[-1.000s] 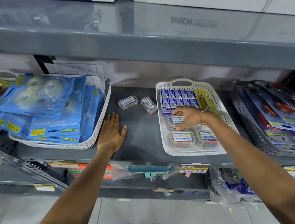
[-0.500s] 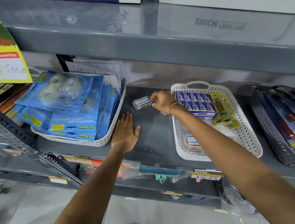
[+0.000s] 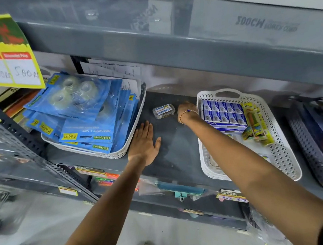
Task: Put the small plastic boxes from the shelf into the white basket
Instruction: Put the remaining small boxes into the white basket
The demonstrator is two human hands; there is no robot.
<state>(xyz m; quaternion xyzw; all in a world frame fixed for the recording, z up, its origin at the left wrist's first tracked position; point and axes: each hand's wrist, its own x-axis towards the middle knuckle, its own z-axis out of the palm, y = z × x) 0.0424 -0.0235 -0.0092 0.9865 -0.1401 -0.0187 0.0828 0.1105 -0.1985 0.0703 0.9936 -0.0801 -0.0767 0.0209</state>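
One small clear plastic box (image 3: 163, 111) with a blue-and-white label lies on the grey shelf (image 3: 175, 156). Just right of it, my right hand (image 3: 186, 110) is curled down on the shelf beside the white basket (image 3: 227, 92), closed over a second small box that the fingers hide. My right forearm crosses the basket's front left part and covers the boxes inside. My left hand (image 3: 143, 143) rests flat on the shelf with fingers spread, holding nothing.
The white basket also holds rows of blue packets (image 3: 224, 114) and a yellow pack (image 3: 255, 125). Left stands a white basket of blue tape packs (image 3: 82, 117), right a dark basket (image 3: 313, 148). The upper shelf (image 3: 189, 47) hangs low overhead. A yellow price sign (image 3: 6, 57) sits at left.
My right hand left the white basket and moved left to the two boxes on the shelf, closing over the right one. The view shifted left; my left hand stayed flat.
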